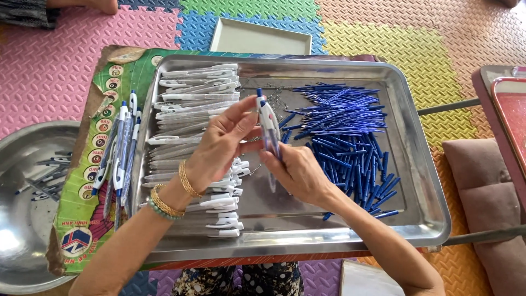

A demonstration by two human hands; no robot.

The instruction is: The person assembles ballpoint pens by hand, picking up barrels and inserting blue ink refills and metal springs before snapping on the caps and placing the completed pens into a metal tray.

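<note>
My left hand (222, 145) and my right hand (296, 170) meet over a steel tray (416, 181). Together they hold a white and blue pen (268, 123) upright, the left fingers on its upper part, the right hand around its lower barrel. Rows of clear and white pen barrels (194, 98) lie in the tray's left half. A heap of blue ink refills (350, 137) fills its right half. Small metal springs (276, 101) lie scattered between them.
Several finished pens (121, 151) lie on green cardboard (90, 181) left of the tray. A round steel basin (24, 219) with a few pens sits at far left. A shallow grey tray (260, 35) lies beyond; a brown cushion (487, 203) and red tray (512, 115) at right.
</note>
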